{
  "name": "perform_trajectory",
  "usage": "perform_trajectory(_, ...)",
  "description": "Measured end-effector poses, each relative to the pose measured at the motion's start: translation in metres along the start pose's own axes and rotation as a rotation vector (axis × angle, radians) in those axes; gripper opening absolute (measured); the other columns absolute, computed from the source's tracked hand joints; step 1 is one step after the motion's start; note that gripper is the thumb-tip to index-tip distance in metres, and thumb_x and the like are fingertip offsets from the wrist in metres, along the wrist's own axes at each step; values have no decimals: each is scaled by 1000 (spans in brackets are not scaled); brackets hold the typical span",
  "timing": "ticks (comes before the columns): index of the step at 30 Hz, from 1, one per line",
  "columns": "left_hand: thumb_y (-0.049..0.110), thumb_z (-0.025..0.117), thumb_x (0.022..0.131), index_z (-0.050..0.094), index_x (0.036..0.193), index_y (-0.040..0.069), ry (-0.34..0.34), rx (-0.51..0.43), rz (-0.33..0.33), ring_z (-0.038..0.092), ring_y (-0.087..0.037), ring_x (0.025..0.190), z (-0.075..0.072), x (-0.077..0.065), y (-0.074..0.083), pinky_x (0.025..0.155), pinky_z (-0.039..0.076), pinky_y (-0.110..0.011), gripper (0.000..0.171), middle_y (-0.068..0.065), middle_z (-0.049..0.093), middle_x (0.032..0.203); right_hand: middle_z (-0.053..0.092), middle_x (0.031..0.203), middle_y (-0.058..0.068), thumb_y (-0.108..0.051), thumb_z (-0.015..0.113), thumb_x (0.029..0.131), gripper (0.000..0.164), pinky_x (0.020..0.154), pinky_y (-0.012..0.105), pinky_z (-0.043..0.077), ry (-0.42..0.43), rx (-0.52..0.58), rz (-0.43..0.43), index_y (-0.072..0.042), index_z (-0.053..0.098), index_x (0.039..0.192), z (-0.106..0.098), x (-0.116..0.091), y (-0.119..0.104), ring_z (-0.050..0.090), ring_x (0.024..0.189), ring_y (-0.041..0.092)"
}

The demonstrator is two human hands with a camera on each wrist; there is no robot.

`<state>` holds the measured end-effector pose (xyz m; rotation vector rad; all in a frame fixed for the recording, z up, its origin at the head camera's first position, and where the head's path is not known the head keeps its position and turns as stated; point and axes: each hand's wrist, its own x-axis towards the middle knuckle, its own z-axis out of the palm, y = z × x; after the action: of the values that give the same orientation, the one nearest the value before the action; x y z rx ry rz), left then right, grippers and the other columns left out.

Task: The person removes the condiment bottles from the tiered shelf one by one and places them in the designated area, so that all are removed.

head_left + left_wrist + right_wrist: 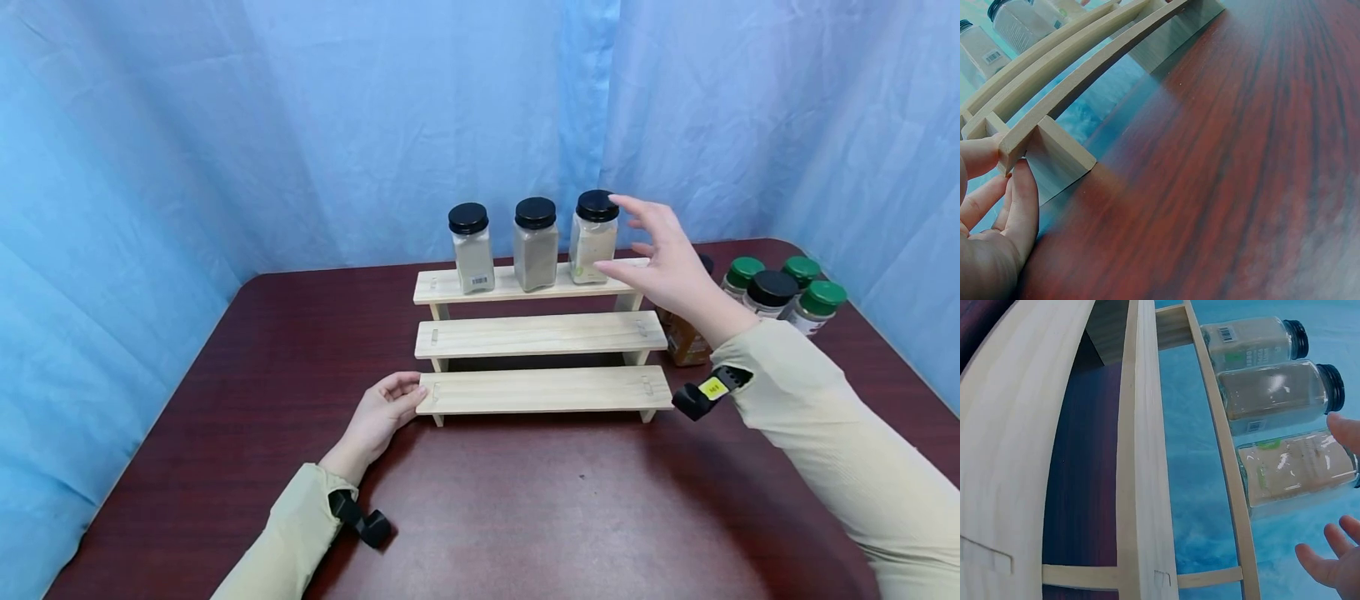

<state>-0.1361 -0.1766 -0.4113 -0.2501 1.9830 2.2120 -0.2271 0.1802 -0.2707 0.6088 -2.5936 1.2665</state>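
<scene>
A three-tier wooden shelf rack [540, 335] stands on the table. My left hand [381, 417] pinches the left end of its lowest board, with the thumb on top and fingertips below in the left wrist view. Three clear spice jars with black lids line the top board: a left jar [474, 260], a middle jar [536, 254] and a right jar [591, 250], all upright. Around the right jar's side, my right hand [663, 262] is spread with thumb and fingers apart. In the right wrist view its fingers [1317, 565] show a gap from the jar's glass.
To the right of the rack stand several more jars, including a green-lidded jar [819, 302], a black-lidded jar [771, 292] and a brown-filled jar [686, 340], partly behind my right forearm. Blue curtains [420, 125] enclose the dark red wooden table [480, 500].
</scene>
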Motion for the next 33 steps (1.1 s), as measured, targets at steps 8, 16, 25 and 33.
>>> perform_trajectory(8,-3,54,91,49,120,-9,-6,9,1,58,-2,75,1,-1,1,69,51,-16,29,5,57,84,22,147,19,-14,72,84,80,103,58,35,2,5,12,-24,25,149,7,2,1,29,132,38)
perform_trajectory(16,-3,55,92,50,118,-7,7,14,-2,58,-3,74,2,-2,1,68,51,-16,27,4,57,84,25,146,20,-9,71,83,84,102,55,36,40,-19,5,-23,21,149,17,1,3,30,131,36)
perform_trajectory(25,-2,55,91,49,120,-9,2,12,6,58,-2,75,1,-2,2,68,50,-15,29,4,56,84,26,145,25,-6,70,84,86,99,58,39,70,-42,-9,-23,15,148,24,3,6,41,125,43)
perform_trajectory(33,-3,55,91,49,119,-8,25,17,-5,57,-2,74,1,0,0,67,50,-15,29,4,56,84,28,146,24,-9,69,85,87,97,56,42,101,-57,21,-27,13,148,32,4,10,43,123,42)
